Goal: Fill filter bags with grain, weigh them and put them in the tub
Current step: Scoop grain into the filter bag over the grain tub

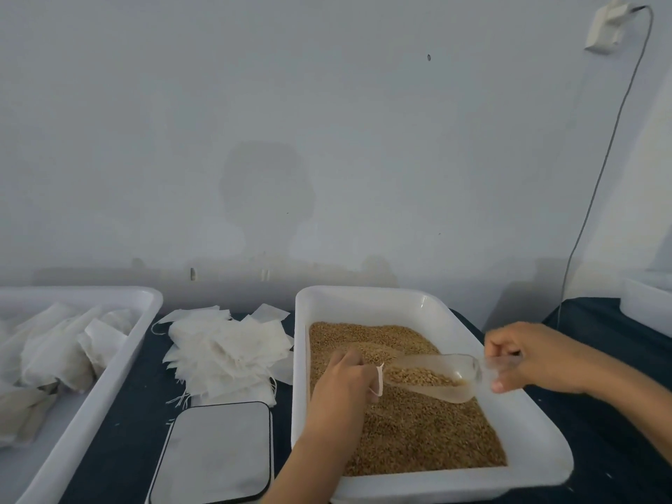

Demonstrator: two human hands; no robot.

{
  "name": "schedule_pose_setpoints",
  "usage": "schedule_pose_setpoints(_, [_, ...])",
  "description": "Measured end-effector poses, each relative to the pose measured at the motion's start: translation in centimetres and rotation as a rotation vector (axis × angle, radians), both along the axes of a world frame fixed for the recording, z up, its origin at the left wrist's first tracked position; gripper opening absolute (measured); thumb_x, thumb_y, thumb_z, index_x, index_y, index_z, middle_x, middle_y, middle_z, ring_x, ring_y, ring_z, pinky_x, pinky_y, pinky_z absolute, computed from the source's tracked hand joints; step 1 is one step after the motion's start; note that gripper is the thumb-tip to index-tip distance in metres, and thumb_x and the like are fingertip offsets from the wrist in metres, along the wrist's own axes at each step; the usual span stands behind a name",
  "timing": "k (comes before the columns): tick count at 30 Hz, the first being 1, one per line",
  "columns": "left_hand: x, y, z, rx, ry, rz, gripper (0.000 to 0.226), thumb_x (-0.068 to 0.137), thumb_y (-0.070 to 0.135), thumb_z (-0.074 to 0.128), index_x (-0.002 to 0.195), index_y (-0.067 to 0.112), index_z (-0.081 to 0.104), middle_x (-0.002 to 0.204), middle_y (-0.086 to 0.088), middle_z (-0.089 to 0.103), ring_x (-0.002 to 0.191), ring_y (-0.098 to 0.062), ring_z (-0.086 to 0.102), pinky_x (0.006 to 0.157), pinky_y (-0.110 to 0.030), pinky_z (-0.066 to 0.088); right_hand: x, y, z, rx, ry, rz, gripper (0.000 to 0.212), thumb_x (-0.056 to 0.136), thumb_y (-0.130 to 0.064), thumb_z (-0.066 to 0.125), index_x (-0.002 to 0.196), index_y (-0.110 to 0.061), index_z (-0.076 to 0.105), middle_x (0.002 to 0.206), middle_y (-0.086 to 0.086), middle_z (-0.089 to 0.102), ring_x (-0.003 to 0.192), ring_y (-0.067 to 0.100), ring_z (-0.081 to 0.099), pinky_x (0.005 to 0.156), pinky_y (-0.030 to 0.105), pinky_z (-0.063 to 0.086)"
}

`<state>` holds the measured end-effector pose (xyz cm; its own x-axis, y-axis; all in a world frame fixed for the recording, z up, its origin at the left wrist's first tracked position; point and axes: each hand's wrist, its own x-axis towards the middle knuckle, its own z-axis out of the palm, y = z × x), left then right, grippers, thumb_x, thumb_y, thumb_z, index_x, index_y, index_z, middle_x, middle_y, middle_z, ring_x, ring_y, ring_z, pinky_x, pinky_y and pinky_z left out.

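A white tray holds brown grain. Over the grain my right hand grips the handle of a clear plastic scoop that carries some grain, its mouth pointing left. My left hand holds a small white filter bag at the scoop's mouth; most of the bag is hidden behind the hand. A pile of empty filter bags lies left of the tray. The flat scale sits in front of that pile. A white tub at the far left contains several filled bags.
The table has a dark cloth. Another white container stands at the right edge. A grey cable hangs down the wall from a plug at the top right to the table.
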<state>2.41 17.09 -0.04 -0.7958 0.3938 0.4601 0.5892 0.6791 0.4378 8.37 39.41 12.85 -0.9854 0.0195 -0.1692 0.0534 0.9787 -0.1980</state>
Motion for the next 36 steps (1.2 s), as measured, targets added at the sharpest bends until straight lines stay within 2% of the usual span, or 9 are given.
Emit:
schedule_pose_setpoints(12, [0.7, -0.1, 0.2, 0.054, 0.031, -0.107, 0.003, 0.087, 0.017, 0.063, 0.087, 0.015, 0.063, 0.091, 0.012, 0.044, 0.086, 0.001, 0.039, 0.069, -0.002, 0.029, -2.8, -3.9, 3.2, 0.360, -0.027, 0.088, 0.030, 0.072, -0.031, 0.079, 0.070, -0.027, 0.049, 0.070, -0.013, 0.047, 0.061, 0.002, 0.043, 0.054, 0.022, 0.032])
schedule_pose_setpoints(16, [0.6, -0.2, 0.1, 0.067, 0.043, -0.090, 0.003, 0.086, 0.017, 0.065, 0.087, 0.015, 0.064, 0.096, 0.009, 0.050, 0.093, -0.002, 0.040, 0.080, -0.015, 0.039, -3.5, -5.0, 3.8, 0.454, -0.003, 0.091, 0.031, 0.071, -0.032, 0.080, 0.068, -0.028, 0.049, 0.076, -0.014, 0.051, 0.064, 0.003, 0.046, 0.053, 0.021, 0.032])
schedule_pose_setpoints(20, [0.6, -0.2, 0.0, 0.086, 0.031, -0.083, 0.002, 0.086, 0.015, 0.064, 0.085, 0.015, 0.063, 0.094, 0.009, 0.049, 0.092, -0.003, 0.044, 0.081, -0.015, 0.043, -3.9, -5.7, 4.1, 0.551, 0.045, 0.114, 0.031, 0.071, -0.033, 0.079, 0.071, -0.028, 0.048, 0.083, -0.011, 0.056, 0.067, 0.005, 0.046, 0.052, 0.022, 0.028])
schedule_pose_setpoints(23, [0.4, -0.2, -0.2, 0.117, 0.018, -0.077, 0.006, 0.085, 0.013, 0.065, 0.083, 0.016, 0.060, 0.093, 0.009, 0.046, 0.083, -0.002, 0.046, 0.070, -0.001, 0.034, -4.0, -6.0, 4.3, 0.615, 0.095, 0.132, 0.031, 0.071, -0.033, 0.079, 0.073, -0.027, 0.048, 0.091, -0.009, 0.060, 0.068, 0.007, 0.047, 0.051, 0.022, 0.026])
schedule_pose_setpoints(25, [0.3, -0.2, -0.2, 0.127, 0.005, -0.064, 0.005, 0.085, 0.014, 0.065, 0.083, 0.015, 0.061, 0.095, 0.008, 0.048, 0.086, -0.002, 0.044, 0.067, 0.000, 0.027, -4.1, -6.0, 4.2, 0.637, 0.124, 0.130, 0.033, 0.070, -0.031, 0.079, 0.071, -0.027, 0.046, 0.087, -0.009, 0.060, 0.068, 0.008, 0.048, 0.051, 0.022, 0.026])
schedule_pose_setpoints(29, [0.1, -0.2, -0.2, 0.194, -0.030, -0.007, 0.011, 0.086, 0.014, 0.065, 0.079, 0.017, 0.056, 0.097, 0.005, 0.053, 0.095, -0.008, 0.044, 0.072, -0.007, 0.030, -4.0, -5.0, 4.2, 0.583, 0.102, 0.056, 0.033, 0.071, -0.032, 0.078, 0.071, -0.027, 0.046, 0.089, -0.010, 0.060, 0.074, 0.010, 0.052, 0.053, 0.022, 0.029])
schedule_pose_setpoints(31, [-0.1, -0.4, 0.2, 0.342, -0.146, 0.018, 0.022, 0.084, 0.012, 0.066, 0.072, 0.018, 0.049, 0.083, 0.008, 0.051, 0.081, -0.007, 0.045, 0.066, -0.010, 0.032, -4.1, -4.1, 3.7, 0.525, 0.052, -0.011, 0.031, 0.076, -0.033, 0.074, 0.071, -0.023, 0.046, 0.086, -0.007, 0.061, 0.072, 0.010, 0.052, 0.052, 0.021, 0.030])
schedule_pose_setpoints(34, [-0.4, -0.9, 0.7, 0.594, -0.361, -0.022, 0.027, 0.084, 0.008, 0.065, 0.066, 0.019, 0.048, 0.067, 0.009, 0.046, 0.062, -0.003, 0.039, 0.058, -0.009, 0.035, -4.5, -3.3, 1.0, 0.339, -0.057, -0.097, 0.030, 0.086, -0.027, 0.065, 0.068, -0.017, 0.043, 0.064, -0.005, 0.053, 0.052, 0.007, 0.047, 0.046, 0.018, 0.034])
schedule_pose_setpoints(36, [-0.5, -1.2, 0.8, 0.672, -0.410, -0.038, 0.025, 0.085, 0.007, 0.063, 0.067, 0.019, 0.050, 0.066, 0.007, 0.048, 0.059, 0.000, 0.040, 0.058, -0.006, 0.036, -4.8, -3.3, -2.1, 0.181, -0.071, -0.149, 0.015, 0.090, -0.024, 0.059, 0.088, -0.012, 0.050, 0.071, -0.003, 0.050, 0.053, 0.006, 0.045, 0.046, 0.015, 0.035])
